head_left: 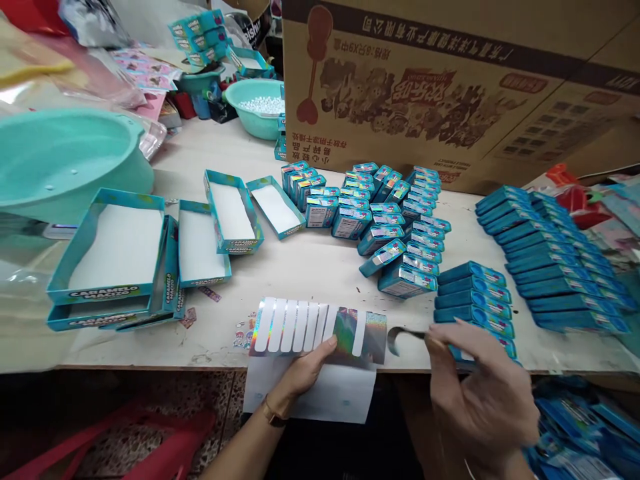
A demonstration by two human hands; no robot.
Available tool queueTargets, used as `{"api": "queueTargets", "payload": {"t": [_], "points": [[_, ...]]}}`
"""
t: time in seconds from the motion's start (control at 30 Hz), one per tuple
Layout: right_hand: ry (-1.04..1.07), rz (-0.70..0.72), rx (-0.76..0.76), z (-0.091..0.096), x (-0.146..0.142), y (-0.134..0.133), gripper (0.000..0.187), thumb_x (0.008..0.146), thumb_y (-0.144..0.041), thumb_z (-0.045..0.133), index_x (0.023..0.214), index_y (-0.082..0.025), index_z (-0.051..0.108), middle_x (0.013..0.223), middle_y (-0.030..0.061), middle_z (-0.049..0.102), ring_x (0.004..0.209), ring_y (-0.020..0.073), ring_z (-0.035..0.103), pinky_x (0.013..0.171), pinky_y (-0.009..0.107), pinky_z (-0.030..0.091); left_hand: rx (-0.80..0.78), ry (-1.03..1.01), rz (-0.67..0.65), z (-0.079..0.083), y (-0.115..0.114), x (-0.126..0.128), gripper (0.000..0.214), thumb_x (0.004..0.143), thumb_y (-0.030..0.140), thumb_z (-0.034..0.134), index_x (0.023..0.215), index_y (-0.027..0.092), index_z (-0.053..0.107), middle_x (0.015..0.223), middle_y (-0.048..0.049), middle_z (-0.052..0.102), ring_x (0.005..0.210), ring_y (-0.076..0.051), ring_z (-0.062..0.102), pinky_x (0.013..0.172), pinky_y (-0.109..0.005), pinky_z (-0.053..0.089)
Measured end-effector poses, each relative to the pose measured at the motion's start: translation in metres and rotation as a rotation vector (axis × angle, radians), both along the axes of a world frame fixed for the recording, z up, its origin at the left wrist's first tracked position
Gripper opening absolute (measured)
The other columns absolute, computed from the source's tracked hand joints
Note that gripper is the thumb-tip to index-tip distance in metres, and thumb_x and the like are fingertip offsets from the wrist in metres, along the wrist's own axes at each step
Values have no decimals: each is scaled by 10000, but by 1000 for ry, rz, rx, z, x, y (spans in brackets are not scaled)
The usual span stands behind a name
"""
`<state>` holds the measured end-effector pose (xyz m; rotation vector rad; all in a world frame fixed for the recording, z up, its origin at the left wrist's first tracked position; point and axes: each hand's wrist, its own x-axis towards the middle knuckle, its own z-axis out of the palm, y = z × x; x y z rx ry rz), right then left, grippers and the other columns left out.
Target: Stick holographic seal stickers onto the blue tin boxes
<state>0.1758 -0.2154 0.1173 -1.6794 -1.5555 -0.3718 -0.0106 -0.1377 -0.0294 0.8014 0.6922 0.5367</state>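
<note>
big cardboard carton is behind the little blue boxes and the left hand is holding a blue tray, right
Not quite: the head view shows the left hand holding a shiny sheet with white strips, while the blue trays rest apart from it. The big cardboard carton is behind the little blue boxes.

The left hand (303, 375) holds the sticker sheet (295, 325) over the near edge of the desk (315, 270); the right hand (483, 390), to its right, holds what seems to be a peeled strip (393, 339). Boxes (353, 223) stand behind the sheet, with further rows (550, 260) to their right. Open trays (100, 293) sit left of the boxes, a basin (60, 167) behind and left of them. A carton (440, 80) stands behind the boxes.
</note>
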Motion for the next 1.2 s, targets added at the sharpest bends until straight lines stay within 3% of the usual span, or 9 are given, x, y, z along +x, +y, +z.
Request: {"api": "queueTargets", "payload": {"t": [0.07, 0.13, 0.2, 0.3, 0.63, 0.8, 0.97, 1.2], "points": [[1, 4, -7, -4, -2, 18, 503, 897, -113, 622, 1363, -276, 525, 1047, 75, 728, 982, 262, 712, 885, 440, 584, 2, -7, -21, 1, 0, 1, 581, 853, 567, 671, 1331, 239, 637, 1427, -71, 604, 1445, -311, 407, 1263, -510, 199], [-8, 124, -125, -18, -7, 37, 679, 934, -111, 533, 1555, -237, 290, 1285, 133, 666, 1181, 276, 652, 945, 435, 582, 22, -5, -21, 2, 1, 1, 565, 860, 553, 669, 1335, 249, 632, 1457, -62, 576, 1456, -313, 389, 1265, -522, 177], [-9, 259, -269, -35, -13, 51, 753, 951, -97, 444, 1610, -214, 97, 1442, 160, 561, 1299, 277, 577, 994, 445, 567, 56, -2, -7, 4, 1, 2, 573, 859, 544, 674, 1352, 257, 617, 1502, -50, 528, 1475, -312, 352, 1271, -522, 144], [2, 369, -386, -54, -21, 55, 774, 954, -79, 381, 1613, -206, -4, 1472, 174, 532, 1272, 266, 604, 945, 426, 597, 97, 3, -4, 9, 3, 4, 604, 845, 566, 677, 1359, 255, 612, 1541, -47, 477, 1497, -319, 302, 1277, -515, 106], [-16, 389, -210, -64, -25, 36, 789, 948, -44, 470, 1611, -166, 60, 1332, 196, 647, 1197, 260, 660, 928, 393, 609, 162, -1, 22, 21, 5, 4, 644, 836, 573, 673, 1385, 247, 590, 1557, -75, 456, 1492, -334, 309, 1277, -513, 88], [51, 391, -169, -69, -26, 41, 801, 954, -73, 502, 1612, -189, 60, 1307, 189, 666, 1172, 260, 675, 923, 408, 613, 177, -13, -14, 17, 6, 4, 591, 843, 549, 664, 1368, 282, 608, 1536, -23, 489, 1508, -331, 269, 1281, -489, 56], [74, 392, -158, -70, -27, 49, 787, 957, -84, 507, 1609, -188, 78, 1302, 204, 663, 1107, 249, 709, 891, 406, 623, 148, -2, -21, 18, 5, 3, 630, 863, 526, 648, 1403, 212, 566, 1525, -89, 500, 1505, -338, 274, 1275, -515, 55], [15, 408, -134, -66, -29, 43, 814, 934, -42, 524, 1607, -156, 80, 1264, 210, 684, 1188, 271, 665, 931, 439, 604, 147, 28, -27, 19, 5, 4, 708, 839, 559, 649, 1444, 218, 512, 1602, -94, 377, 1513, -339, 250, 1275, -509, 59]]}}
